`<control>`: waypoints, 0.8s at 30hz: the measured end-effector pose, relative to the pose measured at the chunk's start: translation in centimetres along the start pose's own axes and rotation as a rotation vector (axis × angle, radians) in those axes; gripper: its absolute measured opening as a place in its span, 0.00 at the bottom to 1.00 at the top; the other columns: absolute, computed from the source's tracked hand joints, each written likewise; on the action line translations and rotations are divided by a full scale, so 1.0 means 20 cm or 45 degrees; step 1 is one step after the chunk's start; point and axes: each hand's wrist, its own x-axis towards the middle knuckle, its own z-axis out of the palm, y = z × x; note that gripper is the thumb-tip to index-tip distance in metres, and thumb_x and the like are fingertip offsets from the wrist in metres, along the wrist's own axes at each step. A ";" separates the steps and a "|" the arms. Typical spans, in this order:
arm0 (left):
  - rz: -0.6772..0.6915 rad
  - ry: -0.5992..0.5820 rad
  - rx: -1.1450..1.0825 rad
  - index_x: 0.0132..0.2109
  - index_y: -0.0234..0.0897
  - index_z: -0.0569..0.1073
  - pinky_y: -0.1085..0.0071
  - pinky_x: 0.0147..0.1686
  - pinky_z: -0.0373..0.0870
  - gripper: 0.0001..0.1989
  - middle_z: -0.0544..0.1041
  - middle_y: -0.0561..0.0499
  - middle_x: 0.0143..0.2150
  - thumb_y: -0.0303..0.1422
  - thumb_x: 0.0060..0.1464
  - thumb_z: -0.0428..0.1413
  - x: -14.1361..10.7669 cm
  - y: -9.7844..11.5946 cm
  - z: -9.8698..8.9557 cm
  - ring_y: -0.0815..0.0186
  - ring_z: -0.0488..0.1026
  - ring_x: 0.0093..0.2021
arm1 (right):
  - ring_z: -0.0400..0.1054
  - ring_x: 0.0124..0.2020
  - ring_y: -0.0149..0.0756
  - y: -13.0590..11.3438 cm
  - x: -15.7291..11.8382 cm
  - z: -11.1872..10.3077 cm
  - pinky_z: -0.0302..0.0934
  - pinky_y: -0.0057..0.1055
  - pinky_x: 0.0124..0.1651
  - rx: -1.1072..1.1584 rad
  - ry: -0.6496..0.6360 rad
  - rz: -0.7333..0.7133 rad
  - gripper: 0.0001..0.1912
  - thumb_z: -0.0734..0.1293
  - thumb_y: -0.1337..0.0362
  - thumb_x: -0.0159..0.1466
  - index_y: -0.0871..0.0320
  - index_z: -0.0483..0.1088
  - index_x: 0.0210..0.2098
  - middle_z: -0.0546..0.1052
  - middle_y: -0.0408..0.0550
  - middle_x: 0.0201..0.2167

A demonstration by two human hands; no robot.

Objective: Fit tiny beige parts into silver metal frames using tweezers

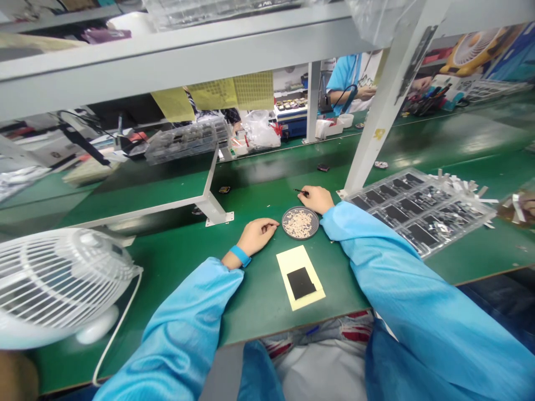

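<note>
My right hand (317, 199) is closed around a thin, dark tool (301, 192) that looks like tweezers, its tip pointing left. It rests just behind a round dark dish (286, 230) holding many small beige pieces. On the dish's left side lies my left hand (258, 236), fingers loosely bent and reaching toward the rim; I see nothing in them. Whether the fingertips touch the dish is too small to tell. In front of the dish, a pale yellow sheet (287, 260) lies on the green table, with a black, nearly square piece (301, 283) on it.
A clear tray (451, 236) with dark screen-like parts stands at right, loose strips beside it. A white fan (62, 284) occupies the left. A shelf post (371, 128) and low stand leg (215, 210) flank the hands. A co-worker in blue (345, 75) sits opposite.
</note>
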 end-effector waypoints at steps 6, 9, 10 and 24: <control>-0.005 0.000 -0.004 0.47 0.40 0.83 0.71 0.32 0.65 0.12 0.80 0.52 0.32 0.35 0.63 0.55 0.00 0.00 0.00 0.68 0.70 0.30 | 0.77 0.43 0.45 0.00 0.00 0.00 0.66 0.34 0.44 -0.010 -0.004 0.003 0.16 0.63 0.51 0.69 0.50 0.79 0.44 0.84 0.48 0.41; -0.005 0.000 -0.006 0.47 0.40 0.83 0.72 0.32 0.65 0.12 0.80 0.52 0.32 0.35 0.63 0.55 0.00 0.00 0.00 0.68 0.70 0.30 | 0.77 0.43 0.44 0.00 0.00 0.00 0.66 0.34 0.44 -0.013 -0.009 0.011 0.16 0.63 0.51 0.69 0.50 0.79 0.44 0.84 0.48 0.42; -0.004 -0.001 -0.007 0.47 0.40 0.83 0.72 0.32 0.65 0.12 0.80 0.52 0.32 0.35 0.63 0.55 0.00 0.00 0.00 0.68 0.71 0.30 | 0.77 0.43 0.44 0.00 0.00 0.01 0.66 0.34 0.45 -0.013 -0.009 0.013 0.16 0.63 0.51 0.69 0.50 0.79 0.44 0.84 0.48 0.42; 0.004 0.005 0.005 0.46 0.40 0.83 0.72 0.32 0.65 0.12 0.80 0.52 0.32 0.35 0.63 0.55 0.00 0.00 0.00 0.68 0.70 0.29 | 0.77 0.43 0.44 0.00 0.00 0.00 0.66 0.34 0.44 0.000 -0.006 0.011 0.16 0.63 0.51 0.69 0.50 0.79 0.45 0.84 0.47 0.40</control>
